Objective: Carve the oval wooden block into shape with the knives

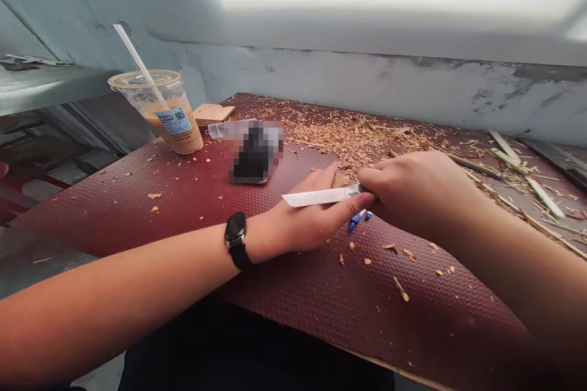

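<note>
With our right hand [408, 189] we gripped a silvery metal knife [316, 197] with a straight blade, its slanted tip pointing left across our left hand [300, 220]. That left hand was curled about a small light-brown wooden piece [339, 179], mostly hidden behind the knife and fingers. Both hands were close together over the dark red, textured tabletop [321, 293]. Beyond them lay scattered tan wood shavings [343, 137], and a clear plastic cup of milky brown drink [167, 128] stood off to the left.
</note>
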Demonstrator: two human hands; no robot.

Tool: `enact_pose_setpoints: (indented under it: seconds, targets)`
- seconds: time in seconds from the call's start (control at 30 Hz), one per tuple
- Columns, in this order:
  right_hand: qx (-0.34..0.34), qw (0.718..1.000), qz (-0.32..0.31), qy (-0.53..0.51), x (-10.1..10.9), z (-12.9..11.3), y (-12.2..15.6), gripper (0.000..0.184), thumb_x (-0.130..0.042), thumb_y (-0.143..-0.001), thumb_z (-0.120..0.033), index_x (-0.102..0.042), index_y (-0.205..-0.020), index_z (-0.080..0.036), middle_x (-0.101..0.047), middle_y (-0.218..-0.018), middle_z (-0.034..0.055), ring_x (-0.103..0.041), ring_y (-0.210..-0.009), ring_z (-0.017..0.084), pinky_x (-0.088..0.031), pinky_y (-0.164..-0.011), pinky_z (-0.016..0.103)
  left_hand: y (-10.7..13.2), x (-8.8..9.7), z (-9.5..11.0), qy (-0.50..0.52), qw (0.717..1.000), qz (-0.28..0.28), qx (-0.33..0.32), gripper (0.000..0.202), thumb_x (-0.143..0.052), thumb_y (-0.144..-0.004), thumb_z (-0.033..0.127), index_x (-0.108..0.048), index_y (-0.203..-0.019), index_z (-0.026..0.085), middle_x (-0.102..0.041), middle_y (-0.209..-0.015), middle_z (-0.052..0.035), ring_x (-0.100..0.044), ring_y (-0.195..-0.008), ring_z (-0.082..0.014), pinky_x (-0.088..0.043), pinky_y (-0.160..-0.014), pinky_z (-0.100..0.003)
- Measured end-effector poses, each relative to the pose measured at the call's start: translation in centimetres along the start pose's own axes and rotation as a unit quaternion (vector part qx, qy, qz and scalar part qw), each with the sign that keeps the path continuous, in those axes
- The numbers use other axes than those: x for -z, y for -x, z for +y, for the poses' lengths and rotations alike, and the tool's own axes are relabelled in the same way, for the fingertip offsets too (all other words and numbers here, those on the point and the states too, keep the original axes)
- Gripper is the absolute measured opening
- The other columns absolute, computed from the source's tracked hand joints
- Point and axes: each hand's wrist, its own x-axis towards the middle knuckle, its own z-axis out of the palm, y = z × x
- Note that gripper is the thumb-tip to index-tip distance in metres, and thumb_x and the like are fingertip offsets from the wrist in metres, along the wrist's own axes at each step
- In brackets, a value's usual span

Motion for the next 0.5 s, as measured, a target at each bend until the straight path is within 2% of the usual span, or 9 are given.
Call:
enact_pose_setpoints:
  seconds: [0.1,0.23,0.3,0.4,0.5]
  targets:
    - [-0.021,1.000,0.000,0.005,-0.2,-0.1,0.1,0.020,-0.050,-0.088,-0.018,-0.067,-0.077,-0.022,-0.072,-0.075,0.0033,-0.066,-0.067,0.023,-0.020,-0.055,0.031,0.1,-0.6,-0.7,-0.064,0.998,-0.004,-0.010,0.051,-0.032,-0.104,0.063,-0.059,-0.102,0.020,-0.060,-0.109,-0.0120,-0.056,-0.104,-0.0313,-0.042,-0.103,-0.054]
    - [-0.014,1.000,-0.011,-0.005,-0.2,-0.2,-0.1,0.020,-0.051,-0.088,-0.017,-0.065,-0.075,-0.022,-0.073,-0.077,0.0033,-0.068,-0.069,0.024,-0.021,-0.055,0.032,0.3,-1.2,-1.5,-0.069,0.996,0.021,-0.059,0.042,-0.041,-0.104,0.058,-0.059,-0.117,0.022,-0.059,-0.115,-0.0115,-0.054,-0.110,-0.0309,-0.043,-0.102,-0.051]
    - [-0.018,1.000,-0.013,-0.011,-0.3,-0.3,-0.3,0.021,-0.051,-0.090,-0.019,-0.065,-0.076,-0.022,-0.072,-0.077,0.0046,-0.069,-0.070,0.024,-0.022,-0.055,0.032,0.3,-1.3,-1.4,-0.043,0.996,0.040,-0.060,0.036,-0.044,-0.104,0.053,-0.059,-0.115,0.022,-0.061,-0.112,-0.0100,-0.055,-0.109,-0.0284,-0.044,-0.101,-0.046]
    - [-0.073,0.997,-0.015,-0.013,-0.6,-0.8,-0.5,0.029,-0.049,-0.098,-0.034,-0.067,-0.079,-0.021,-0.070,-0.073,0.0077,-0.069,-0.068,0.027,-0.022,-0.054,0.032,0.2,-1.2,-0.8,0.015,0.997,0.062,-0.034,0.033,-0.041,-0.107,0.045,-0.060,-0.101,0.019,-0.065,-0.101,-0.0079,-0.059,-0.098,-0.0233,-0.046,-0.095,-0.040]
    - [-0.106,0.994,-0.006,-0.025,-1.1,-1.2,-0.6,0.034,-0.047,-0.100,-0.042,-0.066,-0.081,-0.020,-0.069,-0.073,0.0092,-0.069,-0.069,0.028,-0.022,-0.055,0.032,0.0,-0.9,-0.4,0.060,0.996,0.063,-0.029,0.033,-0.042,-0.107,0.040,-0.060,-0.090,0.019,-0.066,-0.089,-0.0050,-0.060,-0.093,-0.0217,-0.046,-0.094,-0.039]
